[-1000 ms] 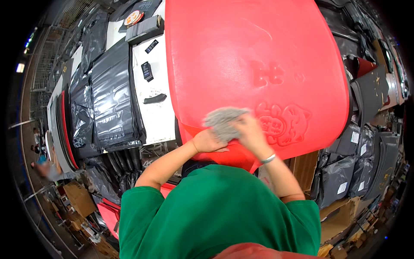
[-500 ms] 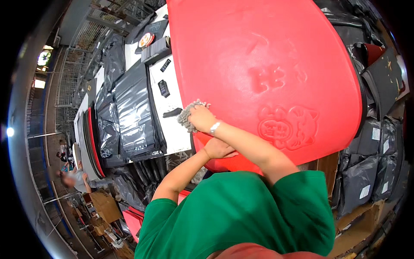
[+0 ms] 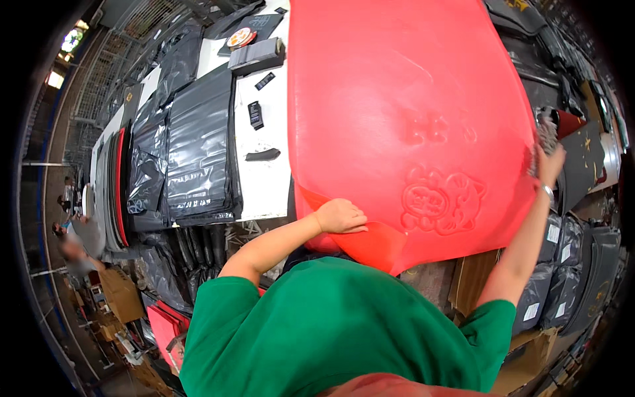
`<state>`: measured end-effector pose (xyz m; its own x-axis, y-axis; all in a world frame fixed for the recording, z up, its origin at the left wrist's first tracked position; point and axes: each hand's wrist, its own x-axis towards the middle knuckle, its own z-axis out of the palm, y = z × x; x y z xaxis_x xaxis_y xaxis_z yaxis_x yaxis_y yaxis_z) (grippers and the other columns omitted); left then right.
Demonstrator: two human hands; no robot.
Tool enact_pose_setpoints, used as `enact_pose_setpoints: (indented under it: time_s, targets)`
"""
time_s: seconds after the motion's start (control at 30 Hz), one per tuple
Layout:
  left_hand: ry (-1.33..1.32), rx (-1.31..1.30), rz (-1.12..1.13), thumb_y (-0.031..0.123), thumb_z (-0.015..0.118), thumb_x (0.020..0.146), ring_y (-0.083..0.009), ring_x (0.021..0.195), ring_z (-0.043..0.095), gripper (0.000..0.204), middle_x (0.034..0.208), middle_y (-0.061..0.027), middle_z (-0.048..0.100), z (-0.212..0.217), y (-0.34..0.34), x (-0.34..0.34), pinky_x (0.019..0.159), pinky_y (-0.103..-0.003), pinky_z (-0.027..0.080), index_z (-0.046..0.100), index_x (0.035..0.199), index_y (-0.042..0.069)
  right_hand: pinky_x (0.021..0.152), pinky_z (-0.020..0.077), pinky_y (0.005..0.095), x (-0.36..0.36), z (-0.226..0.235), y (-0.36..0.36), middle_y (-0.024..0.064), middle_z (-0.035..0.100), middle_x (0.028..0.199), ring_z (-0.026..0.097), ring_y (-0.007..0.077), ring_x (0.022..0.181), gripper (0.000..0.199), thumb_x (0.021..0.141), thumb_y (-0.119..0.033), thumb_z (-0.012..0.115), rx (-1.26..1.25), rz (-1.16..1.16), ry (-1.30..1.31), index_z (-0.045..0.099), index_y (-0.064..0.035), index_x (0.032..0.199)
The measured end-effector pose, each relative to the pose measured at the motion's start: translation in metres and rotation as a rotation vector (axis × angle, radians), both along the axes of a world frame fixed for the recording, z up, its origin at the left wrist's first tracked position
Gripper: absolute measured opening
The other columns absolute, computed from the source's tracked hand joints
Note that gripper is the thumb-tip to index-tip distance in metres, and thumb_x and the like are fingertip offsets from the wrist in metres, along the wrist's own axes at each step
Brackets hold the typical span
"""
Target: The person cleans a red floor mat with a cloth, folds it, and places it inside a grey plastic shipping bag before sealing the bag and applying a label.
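A large red mat with embossed lettering and a raised cartoon cat figure spreads in front of me. At its near left edge my left hand is closed on the mat's rim, where the edge curls up and a brighter red underside shows. Over by the right edge, my right hand grips a shaggy grey cleaning cloth, which is slightly blurred. The cloth lies against the mat's right border; exactly how much of it touches cannot be made out.
Left of the mat, a white tabletop carries small black pieces and a grey block stack. Beyond are black plastic-wrapped packs. More wrapped packs sit at the right. A person is far left.
My right hand has swept the cloth from the mat's left edge across to its right edge. The near left rim is lifted more in my left hand, and the view has shifted.
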<state>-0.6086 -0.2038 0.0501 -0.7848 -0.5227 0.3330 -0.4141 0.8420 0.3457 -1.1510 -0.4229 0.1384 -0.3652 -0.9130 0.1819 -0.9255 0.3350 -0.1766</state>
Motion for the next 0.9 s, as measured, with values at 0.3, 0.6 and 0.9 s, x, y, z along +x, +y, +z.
enact_pose_setpoints:
  time_s: [0.3, 0.6, 0.9]
  targets:
    - [0.396, 0.265, 0.143, 0.027, 0.06, 0.081, -0.0236, 0.059, 0.055, 0.023, 0.062, -0.0043, 0.054, 0.003, 0.005, 0.015, 0.055, -0.034, 0.042, 0.052, 0.068, 0.01, 0.099, 0.0354, 0.04, 0.252, 0.013, 0.261, 0.0136, 0.049, 0.127, 0.048, 0.024, 0.116, 0.083, 0.076, -0.06, 0.057, 0.549, 0.641, -1.311, 0.042, 0.0022, 0.129]
    - [0.696, 0.285, -0.23, 0.022, 0.061, 0.077, -0.0198, 0.08, 0.06, 0.008, 0.081, -0.0016, 0.062, 0.032, 0.001, 0.08, 0.069, -0.032, 0.047, 0.061, 0.078, 0.013, 0.075, 0.0439, 0.0267, 0.369, 0.002, 0.39, 0.0067, 0.061, 0.09, 0.055, 0.0123, 0.08, 0.029, 0.073, -0.002, 0.068, 0.28, -0.2, -0.944, 0.058, 0.0066, 0.099]
    - [-0.375, 0.14, 0.94, 0.039, 0.069, 0.071, -0.026, 0.13, 0.032, 0.072, 0.134, -0.016, 0.042, -0.085, -0.154, 0.353, 0.105, -0.045, 0.026, 0.044, 0.124, -0.003, 0.075, 0.0437, 0.025, 0.415, 0.009, 0.408, 0.0049, 0.062, 0.086, 0.056, 0.0124, 0.079, 0.018, 0.078, 0.0, 0.062, -0.153, -0.366, -0.888, 0.062, 0.007, 0.095]
